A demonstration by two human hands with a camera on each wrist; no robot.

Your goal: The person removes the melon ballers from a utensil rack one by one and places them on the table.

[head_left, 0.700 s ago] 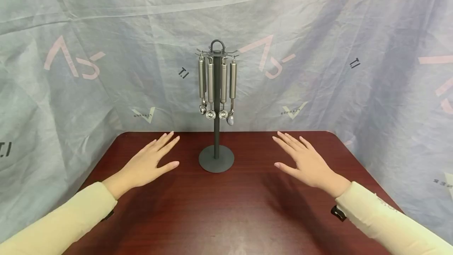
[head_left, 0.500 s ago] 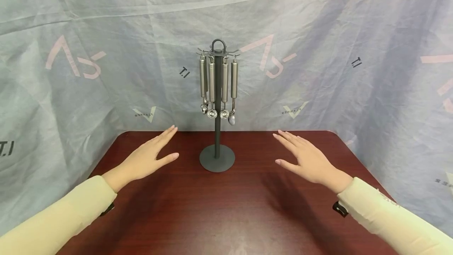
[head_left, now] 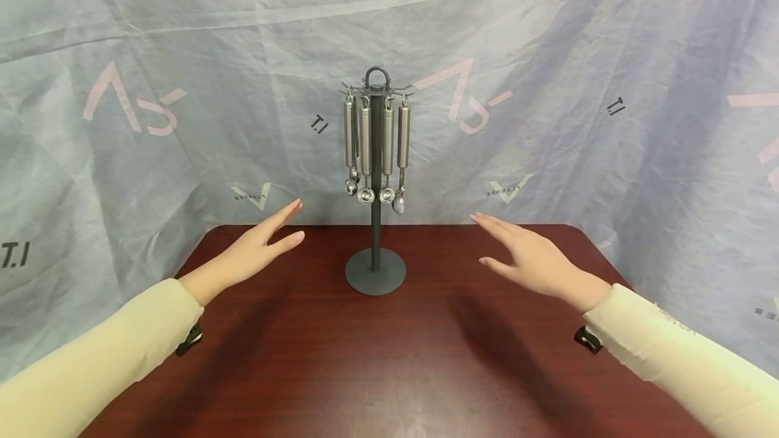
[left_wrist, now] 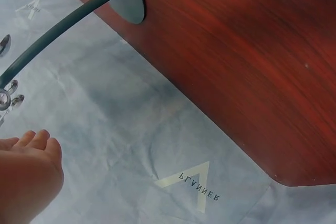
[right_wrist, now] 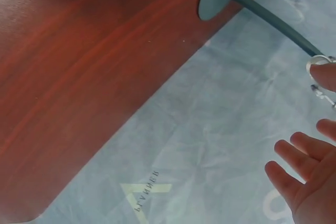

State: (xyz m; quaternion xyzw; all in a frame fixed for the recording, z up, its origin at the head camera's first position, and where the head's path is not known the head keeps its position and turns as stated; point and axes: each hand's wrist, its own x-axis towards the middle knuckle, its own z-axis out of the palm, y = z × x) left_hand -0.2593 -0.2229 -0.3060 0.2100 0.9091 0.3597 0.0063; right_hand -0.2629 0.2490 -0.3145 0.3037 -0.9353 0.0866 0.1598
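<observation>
A dark grey utensil stand rises upright from its round base near the back of the table. Several small steel spoons with thick cylindrical handles hang from the hooks around its top. To the left of the stand, my left hand is held in the air, fingers straight and thumb apart. My right hand mirrors it on the other side, also with straight fingers. Neither hand touches anything. Both wrist views show part of the stand's pole and base; only part of each hand appears there.
The dark red wooden table has rounded far corners. Behind it and along both sides hangs a grey printed cloth. A dark strap device shows under the right sleeve, and a similar one under the left.
Both hands have risen slightly, the left one more and turning more edge-on. The stand and spoons appear slightly further right in the view, along with the cloth's prints.
</observation>
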